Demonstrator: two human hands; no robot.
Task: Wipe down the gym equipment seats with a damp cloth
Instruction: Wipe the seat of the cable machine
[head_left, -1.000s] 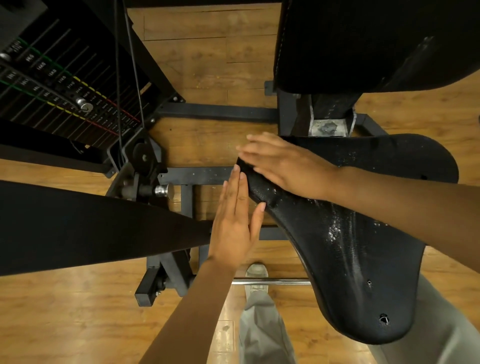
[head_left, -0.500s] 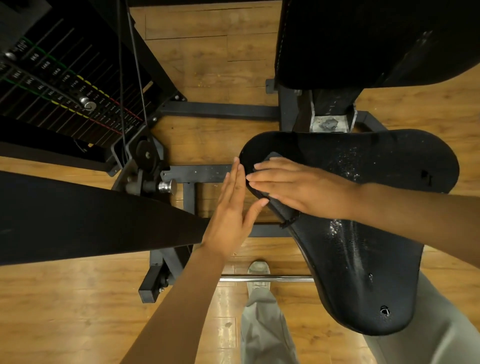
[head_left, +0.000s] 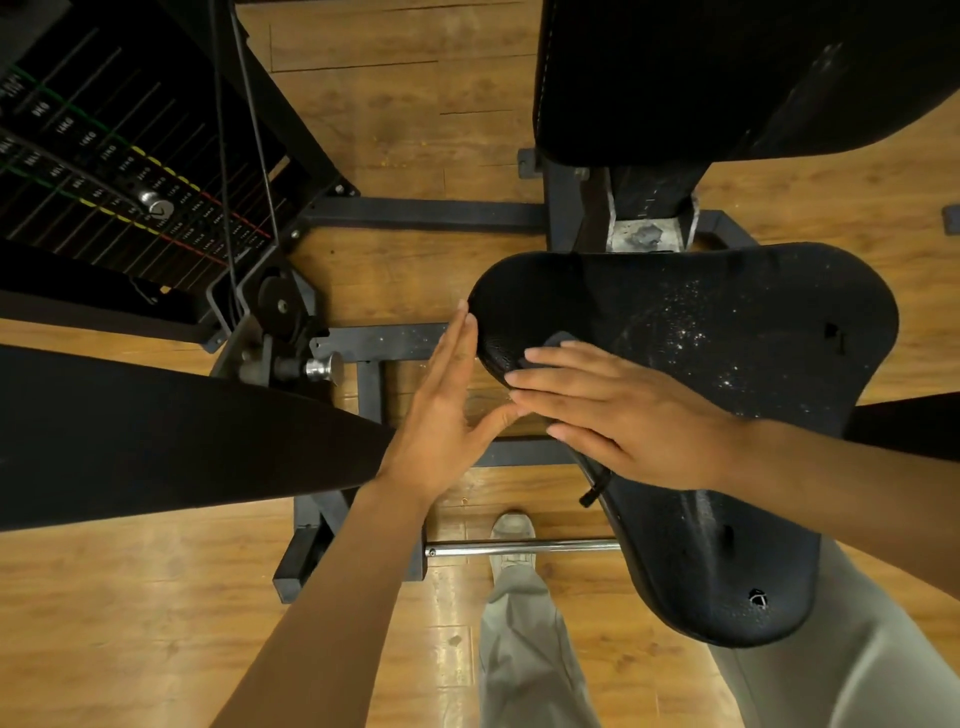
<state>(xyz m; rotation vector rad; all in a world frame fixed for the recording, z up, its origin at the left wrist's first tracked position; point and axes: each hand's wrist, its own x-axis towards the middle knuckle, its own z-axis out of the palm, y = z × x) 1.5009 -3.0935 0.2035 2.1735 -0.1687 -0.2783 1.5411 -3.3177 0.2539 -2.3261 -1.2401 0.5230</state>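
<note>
The dark cloth (head_left: 558, 340) lies on the left part of the black seat (head_left: 727, 332), mostly hidden under the right hand (head_left: 628, 421), which presses it down with flat, straight fingers. The left hand (head_left: 447, 410), also flat and holding nothing, touches the seat's left edge. Small wet drops shine on the seat, above a wooden floor (head_left: 130, 623).

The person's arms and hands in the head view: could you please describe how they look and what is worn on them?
Both forearms are bare, with no sleeves in view. The left hand and right hand wear no gloves, rings or watch that I can see. Light grey trousers show below.
</note>
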